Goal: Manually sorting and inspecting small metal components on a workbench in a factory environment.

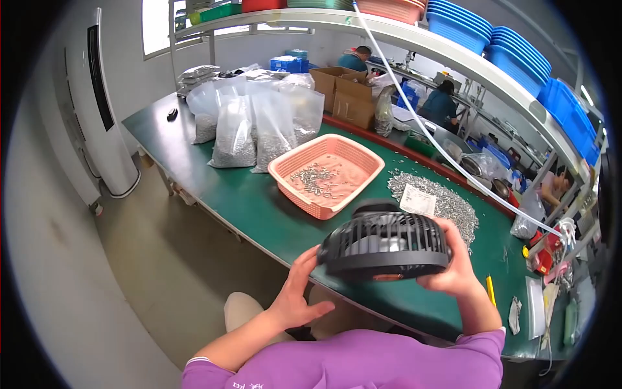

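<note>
Right hand (455,264) grasps the black caged fan (385,249) at three o'clock; left hand (295,299) spreads at nine, contact unclear; support both sides, clear of the grille (408,235).

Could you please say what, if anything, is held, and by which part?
A black fan, by its right side, in the right hand; whether the left hand also touches it is unclear.

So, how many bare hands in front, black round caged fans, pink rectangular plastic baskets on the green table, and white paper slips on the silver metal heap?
Bare left hand and bare right hand: 2
Black round caged fan: 1
Pink rectangular plastic basket on the green table: 1
White paper slip on the silver metal heap: 1
Total: 5
</note>
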`<action>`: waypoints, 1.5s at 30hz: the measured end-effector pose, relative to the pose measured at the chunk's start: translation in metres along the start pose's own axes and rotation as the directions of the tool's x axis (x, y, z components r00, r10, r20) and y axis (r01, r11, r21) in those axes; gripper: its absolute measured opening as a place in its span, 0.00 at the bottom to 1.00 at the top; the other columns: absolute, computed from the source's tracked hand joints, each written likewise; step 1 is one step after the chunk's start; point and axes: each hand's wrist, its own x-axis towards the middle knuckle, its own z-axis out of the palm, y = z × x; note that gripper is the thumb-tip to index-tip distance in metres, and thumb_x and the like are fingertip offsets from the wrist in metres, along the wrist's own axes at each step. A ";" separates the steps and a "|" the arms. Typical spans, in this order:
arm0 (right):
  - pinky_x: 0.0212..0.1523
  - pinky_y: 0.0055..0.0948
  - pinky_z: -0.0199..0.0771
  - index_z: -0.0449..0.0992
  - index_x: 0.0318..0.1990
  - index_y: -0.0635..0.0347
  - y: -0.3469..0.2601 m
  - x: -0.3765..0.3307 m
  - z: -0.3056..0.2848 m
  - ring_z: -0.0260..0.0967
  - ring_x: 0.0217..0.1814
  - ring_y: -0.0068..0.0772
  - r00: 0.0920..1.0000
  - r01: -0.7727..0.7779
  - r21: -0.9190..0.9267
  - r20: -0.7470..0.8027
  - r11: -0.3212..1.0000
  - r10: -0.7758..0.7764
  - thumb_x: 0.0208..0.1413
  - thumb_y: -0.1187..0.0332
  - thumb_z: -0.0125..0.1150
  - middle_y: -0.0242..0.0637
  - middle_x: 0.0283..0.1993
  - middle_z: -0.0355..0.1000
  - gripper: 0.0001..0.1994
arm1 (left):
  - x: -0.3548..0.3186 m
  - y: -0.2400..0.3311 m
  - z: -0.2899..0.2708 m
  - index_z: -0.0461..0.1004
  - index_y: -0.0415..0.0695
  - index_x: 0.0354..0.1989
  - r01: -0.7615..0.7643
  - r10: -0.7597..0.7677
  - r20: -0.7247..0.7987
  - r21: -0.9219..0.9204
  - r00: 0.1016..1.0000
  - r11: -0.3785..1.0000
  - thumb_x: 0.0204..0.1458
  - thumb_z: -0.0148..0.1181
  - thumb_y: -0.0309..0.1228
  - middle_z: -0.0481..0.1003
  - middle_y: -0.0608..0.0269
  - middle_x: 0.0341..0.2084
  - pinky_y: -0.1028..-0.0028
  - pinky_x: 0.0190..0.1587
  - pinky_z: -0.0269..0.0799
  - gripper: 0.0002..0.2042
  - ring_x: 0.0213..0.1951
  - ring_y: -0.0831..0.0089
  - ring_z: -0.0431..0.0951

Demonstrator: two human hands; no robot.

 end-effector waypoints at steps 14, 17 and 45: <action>0.50 0.26 0.66 0.56 0.54 0.64 0.013 0.125 0.171 0.64 0.49 0.24 0.724 -0.363 0.094 0.654 0.927 0.217 0.40 0.70 0.70 0.37 0.47 0.66 0.34 | -0.086 -0.007 -0.099 0.67 0.37 0.48 0.209 -0.519 -0.317 -0.659 0.794 0.723 0.37 0.71 0.45 0.71 0.60 0.44 0.69 0.51 0.64 0.33 0.46 0.70 0.70; 0.57 0.28 0.58 0.54 0.56 0.62 0.022 0.153 0.199 0.57 0.56 0.25 0.648 -0.410 0.115 0.735 0.905 0.200 0.39 0.69 0.72 0.35 0.53 0.60 0.38 | -0.093 -0.030 -0.122 0.65 0.38 0.50 0.202 -0.551 -0.323 -0.695 0.770 0.690 0.36 0.71 0.46 0.70 0.61 0.45 0.68 0.52 0.64 0.35 0.48 0.69 0.70; 0.63 0.31 0.52 0.43 0.65 0.64 -0.114 0.305 0.540 0.52 0.63 0.30 0.054 -0.736 -0.010 0.996 0.677 0.073 0.50 0.66 0.63 0.41 0.61 0.56 0.40 | -0.184 0.134 -0.415 0.44 0.48 0.63 0.130 -0.860 -0.511 -0.853 -0.002 0.506 0.47 0.62 0.32 0.58 0.56 0.56 0.63 0.54 0.64 0.38 0.54 0.62 0.64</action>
